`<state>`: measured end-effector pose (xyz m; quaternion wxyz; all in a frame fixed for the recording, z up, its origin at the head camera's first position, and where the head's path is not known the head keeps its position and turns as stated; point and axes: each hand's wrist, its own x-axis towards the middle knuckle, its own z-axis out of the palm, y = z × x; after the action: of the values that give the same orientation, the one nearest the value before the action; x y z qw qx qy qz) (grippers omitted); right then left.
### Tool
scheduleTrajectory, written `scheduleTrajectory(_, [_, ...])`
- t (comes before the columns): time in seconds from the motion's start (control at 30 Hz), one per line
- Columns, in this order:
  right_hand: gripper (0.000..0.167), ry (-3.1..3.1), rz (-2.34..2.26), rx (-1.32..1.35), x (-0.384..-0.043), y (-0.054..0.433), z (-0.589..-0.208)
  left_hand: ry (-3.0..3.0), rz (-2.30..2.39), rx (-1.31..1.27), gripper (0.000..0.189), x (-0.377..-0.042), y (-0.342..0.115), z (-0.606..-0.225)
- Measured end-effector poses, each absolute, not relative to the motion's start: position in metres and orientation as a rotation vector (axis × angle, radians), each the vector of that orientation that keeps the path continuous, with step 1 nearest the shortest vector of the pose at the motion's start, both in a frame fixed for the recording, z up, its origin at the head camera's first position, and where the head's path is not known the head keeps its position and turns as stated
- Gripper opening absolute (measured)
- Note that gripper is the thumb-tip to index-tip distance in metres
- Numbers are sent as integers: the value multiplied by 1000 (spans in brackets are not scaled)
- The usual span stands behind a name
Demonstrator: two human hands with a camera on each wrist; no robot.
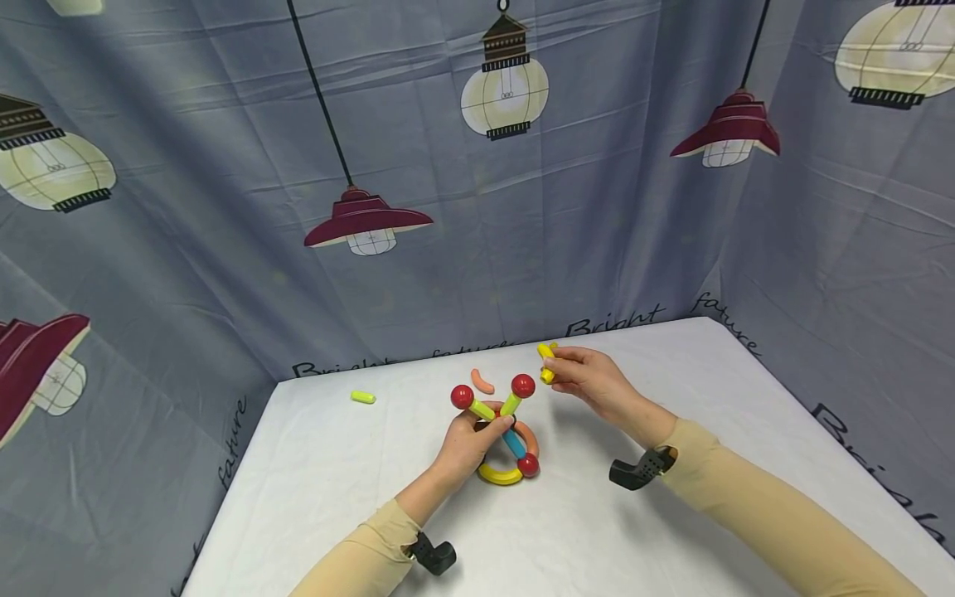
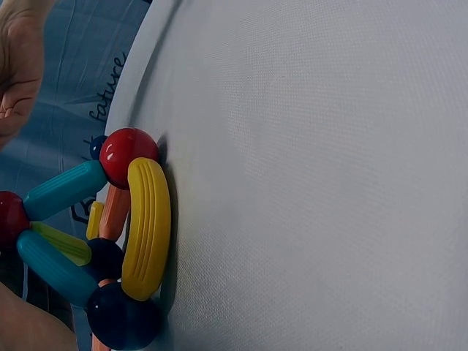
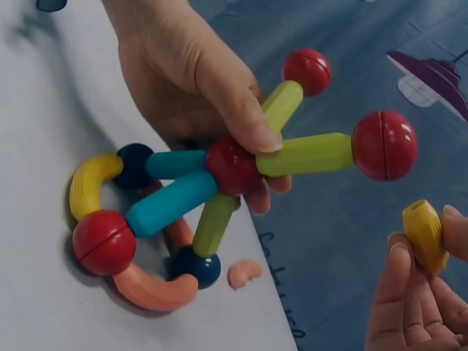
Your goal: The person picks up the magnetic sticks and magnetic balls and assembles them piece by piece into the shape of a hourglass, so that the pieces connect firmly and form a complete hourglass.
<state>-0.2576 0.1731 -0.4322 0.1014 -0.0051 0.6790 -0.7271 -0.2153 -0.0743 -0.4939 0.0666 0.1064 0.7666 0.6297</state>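
Note:
My left hand (image 1: 464,445) grips the central red ball (image 3: 233,165) of a magnetic ball-and-stick model. Below that ball, blue sticks (image 3: 174,202) and a green stick slope down to a ring on the table. Curved yellow (image 2: 148,228) and orange sticks (image 3: 155,289) with red and dark blue balls (image 3: 196,267) make up this ring. Two lime-green sticks (image 3: 307,155) rise from the centre, each tipped with a red ball (image 3: 385,145). To the right of the model, my right hand (image 1: 599,388) pinches a yellow curved stick (image 3: 425,235) in the air, apart from the model.
Behind the model a loose curved orange stick (image 1: 482,381) lies on the white table (image 1: 313,473). Farther left lies a short lime-green stick (image 1: 363,397). A grey curtain (image 1: 448,274) printed with lamps hangs behind the table's back edge.

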Motion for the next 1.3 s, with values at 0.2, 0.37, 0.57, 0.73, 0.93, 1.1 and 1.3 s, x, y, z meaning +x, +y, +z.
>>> scheduleTrajectory(0.2, [58,1957,-2188,14,-258,167,-430,2305,1901,322,38,-215,-74,-494])
scheduleTrajectory(0.37, [62,1952,-2185,-6,-258,164,-431,2316,1894,293,41,-216,-74,-493])
scheduleTrajectory(0.57, [59,1934,-2189,-18,-256,160,-428,2316,1888,281,43,-216,-74,-493])
scheduleTrajectory(0.73, [59,1914,-2205,-24,-256,159,-430,2302,1896,294,42,-216,-74,-493])
scheduleTrajectory(0.93, [61,1906,-2210,-17,-257,159,-431,2302,1913,367,43,-212,-77,-493])
scheduleTrajectory(1.1, [62,1908,-2207,-28,-257,158,-431,2292,1983,377,48,-207,-80,-495])
scheduleTrajectory(1.3, [62,1944,-2194,-32,-258,156,-432,2265,2092,341,46,-203,-82,-494])
